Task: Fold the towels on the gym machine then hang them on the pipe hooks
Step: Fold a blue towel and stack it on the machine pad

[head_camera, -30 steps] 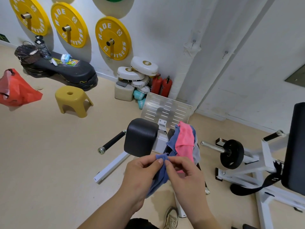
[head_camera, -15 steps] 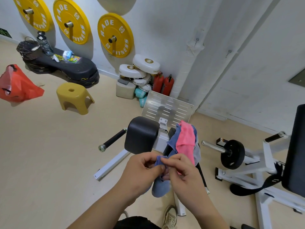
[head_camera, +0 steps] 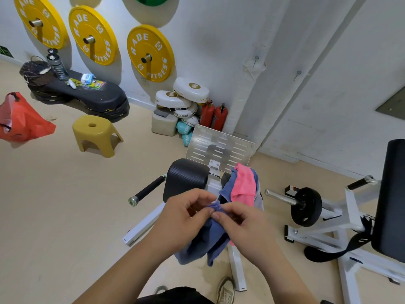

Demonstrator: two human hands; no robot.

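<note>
A blue towel (head_camera: 206, 242) hangs bunched below my hands in the lower middle of the view. My left hand (head_camera: 183, 216) and my right hand (head_camera: 243, 224) both pinch its top edge, fingertips nearly touching. Just beyond them a pink towel (head_camera: 243, 185) lies draped over another blue towel (head_camera: 228, 187) on the right pad of the gym machine (head_camera: 186, 181), with a pale cloth edge showing at its right. The machine's left black pad is bare. White wall pipes (head_camera: 247, 84) stand behind, with a small hook (head_camera: 255, 59) on one and another hook (head_camera: 298, 73) to its right.
A yellow stool (head_camera: 94, 134), a red bag (head_camera: 22, 119) and a black step platform (head_camera: 87, 93) sit at the left. Yellow weight plates (head_camera: 151, 53) hang on the wall. Pads and two red extinguishers (head_camera: 213, 115) stand in the corner. A white weight machine (head_camera: 328, 216) is at the right.
My hands have drawn closer together on the blue towel's edge, and more of the towel now hangs bunched below them. The pink towel has stayed on the pad.
</note>
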